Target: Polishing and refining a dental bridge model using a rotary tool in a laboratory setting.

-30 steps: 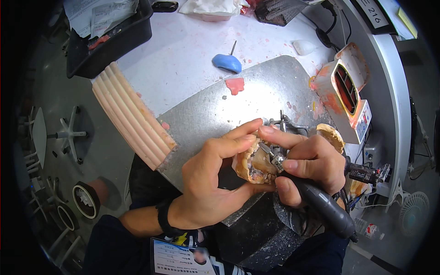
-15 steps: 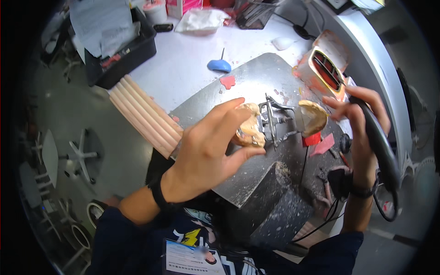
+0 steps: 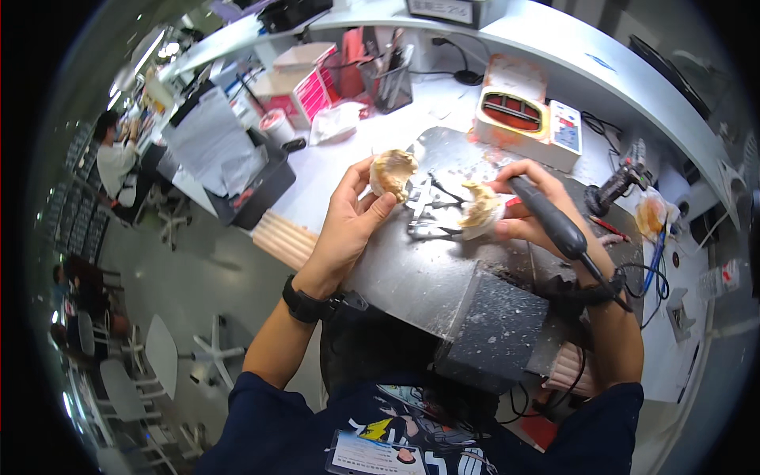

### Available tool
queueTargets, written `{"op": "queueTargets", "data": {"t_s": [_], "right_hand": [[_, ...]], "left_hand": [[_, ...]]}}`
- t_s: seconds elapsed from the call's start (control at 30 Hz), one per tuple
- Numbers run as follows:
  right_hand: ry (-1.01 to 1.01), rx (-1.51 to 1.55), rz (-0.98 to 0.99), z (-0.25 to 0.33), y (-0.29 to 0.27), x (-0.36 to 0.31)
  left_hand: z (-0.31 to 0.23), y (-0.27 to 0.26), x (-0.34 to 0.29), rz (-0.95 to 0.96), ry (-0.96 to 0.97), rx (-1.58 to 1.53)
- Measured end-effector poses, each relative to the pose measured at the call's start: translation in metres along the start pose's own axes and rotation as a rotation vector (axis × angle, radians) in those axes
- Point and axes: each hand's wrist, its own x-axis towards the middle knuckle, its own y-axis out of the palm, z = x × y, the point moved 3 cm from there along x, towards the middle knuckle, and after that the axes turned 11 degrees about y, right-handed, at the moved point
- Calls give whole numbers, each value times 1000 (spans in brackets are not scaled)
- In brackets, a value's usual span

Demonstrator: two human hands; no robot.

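My left hand (image 3: 342, 226) is closed round a yellowish plaster dental cast (image 3: 389, 176), fingers behind it and thumb on its lower edge. In my right hand (image 3: 559, 190) the thumb and fingers pinch a second plaster cast (image 3: 477, 214), while a black corded handpiece (image 3: 554, 223) lies across that hand. A metal dental articulator (image 3: 426, 212) stands between the two casts, over a grey metal bench plate (image 3: 380, 273). Whether both casts are attached to its arms is hard to see.
An orange-stained box with red wax (image 3: 497, 136) stands at the back right. A black bin of papers (image 3: 273, 186) is at left, beside pinkish ridged padding (image 3: 286, 240). At the back is a mesh pen holder (image 3: 388, 87). A dark speckled block (image 3: 495, 332) juts toward me.
The view has shifted, showing more of the bench's back. My right hand has come in from the side and now grips the right-hand cast. The left hand still holds its cast, now tilted upward.
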Motion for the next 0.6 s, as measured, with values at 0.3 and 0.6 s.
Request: {"op": "queueTargets", "data": {"t_s": [0.3, 0.6], "right_hand": [[-200, -321, -320, -11, -41, -1], [-130, -506, -408, -38, -55, 8]], "left_hand": [[-17, 18, 64, 547, 91, 324], [-14, 22, 96, 781, -133, 295]]}}
